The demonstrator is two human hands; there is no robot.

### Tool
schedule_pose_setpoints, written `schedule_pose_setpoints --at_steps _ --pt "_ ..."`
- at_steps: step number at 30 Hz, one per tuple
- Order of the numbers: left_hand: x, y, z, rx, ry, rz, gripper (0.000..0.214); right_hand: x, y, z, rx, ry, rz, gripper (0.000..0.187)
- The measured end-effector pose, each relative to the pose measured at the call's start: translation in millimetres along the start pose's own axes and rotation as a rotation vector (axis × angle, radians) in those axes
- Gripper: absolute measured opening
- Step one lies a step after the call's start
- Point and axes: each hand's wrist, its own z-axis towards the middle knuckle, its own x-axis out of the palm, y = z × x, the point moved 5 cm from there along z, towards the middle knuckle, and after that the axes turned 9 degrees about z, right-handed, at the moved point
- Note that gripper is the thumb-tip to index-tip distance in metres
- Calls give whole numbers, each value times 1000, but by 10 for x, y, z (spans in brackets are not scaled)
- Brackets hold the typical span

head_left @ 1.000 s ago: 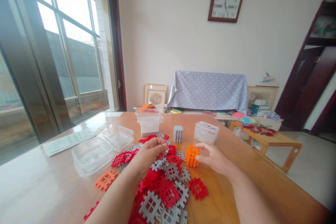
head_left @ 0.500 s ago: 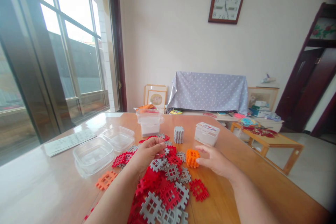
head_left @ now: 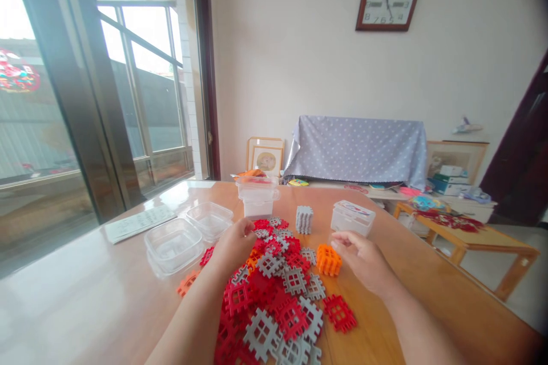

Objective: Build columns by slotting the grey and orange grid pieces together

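Clear stacked tubs, contents indistinct, stand beyond jumbled pieces.

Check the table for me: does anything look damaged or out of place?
No damage is visible. Mildly odd: one orange piece lies left of the left arm, partly hidden by it, across the loose pile from the neat orange stack near the right hand.

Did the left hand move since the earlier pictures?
Yes, the left hand has moved left, farther from the standing gray stack.
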Motion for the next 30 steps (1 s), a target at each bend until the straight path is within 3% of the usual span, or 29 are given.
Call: schedule_pose_setpoints --at_steps 4,8,17,30 --pt "21 30 -43 43 59 352 20 90 79 -40 -32 26 -10 33" --pt "91 -8 -94 78 103 538 28 150 137 -63 -50 50 -20 34" --pt "106 -16 -58 122 45 635 22 183 192 -72 -27 63 31 33" --pt "140 3 -74 74 92 721 20 197 200 -76 -20 76 59 35"
